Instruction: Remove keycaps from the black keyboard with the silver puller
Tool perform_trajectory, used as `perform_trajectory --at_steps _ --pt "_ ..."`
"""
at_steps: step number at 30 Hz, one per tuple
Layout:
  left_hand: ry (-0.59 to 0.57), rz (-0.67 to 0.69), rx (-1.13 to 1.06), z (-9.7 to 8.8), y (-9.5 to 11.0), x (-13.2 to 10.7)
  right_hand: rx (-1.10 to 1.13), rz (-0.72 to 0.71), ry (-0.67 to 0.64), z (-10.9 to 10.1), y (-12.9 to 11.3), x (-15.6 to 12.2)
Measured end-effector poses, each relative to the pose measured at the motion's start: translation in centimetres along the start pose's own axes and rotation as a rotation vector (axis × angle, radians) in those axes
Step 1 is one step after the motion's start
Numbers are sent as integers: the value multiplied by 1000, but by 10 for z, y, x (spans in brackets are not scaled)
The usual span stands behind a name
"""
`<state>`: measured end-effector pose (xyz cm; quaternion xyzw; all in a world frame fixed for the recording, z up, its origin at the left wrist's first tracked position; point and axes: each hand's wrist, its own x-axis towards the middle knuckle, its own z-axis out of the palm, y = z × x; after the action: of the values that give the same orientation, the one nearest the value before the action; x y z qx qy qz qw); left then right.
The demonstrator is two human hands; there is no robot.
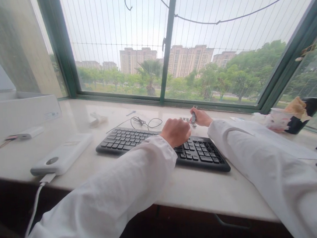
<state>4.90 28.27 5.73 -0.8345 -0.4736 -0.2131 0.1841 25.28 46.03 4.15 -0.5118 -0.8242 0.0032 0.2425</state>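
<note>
Standing in the room, I saw the person's left hand [175, 132] curled into a loose fist, its fingers tucked under and resting on the upper middle of a black keyboard [161, 150]; whether it held anything, I couldn't tell. The right hand [201, 117] was pinching a small grey metal object [193, 118], too small to identify, just past the keyboard's far edge at centre right of the frame.

A tangled black cable [145, 123] lay beyond the keyboard on the white stone sill [181, 194]. To the left sat a white power bank [61, 154], its white cable [35, 207] dropping over the edge at lower left, and a small white stick-shaped device [30, 132]. A white box [16, 113] stood at the far left. At right, a sheet of paper [288, 141] lay under the right sleeve [276, 168], with a crumpled paper cup [279, 119] beyond it. A green-framed window [169, 47] filled the upper frame.
</note>
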Motion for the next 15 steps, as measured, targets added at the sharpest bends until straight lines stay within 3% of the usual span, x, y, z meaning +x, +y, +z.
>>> perform_trajectory --at_steps 15 --pt "10 -12 0 -1 0 0 -37 37 2 3 0 0"
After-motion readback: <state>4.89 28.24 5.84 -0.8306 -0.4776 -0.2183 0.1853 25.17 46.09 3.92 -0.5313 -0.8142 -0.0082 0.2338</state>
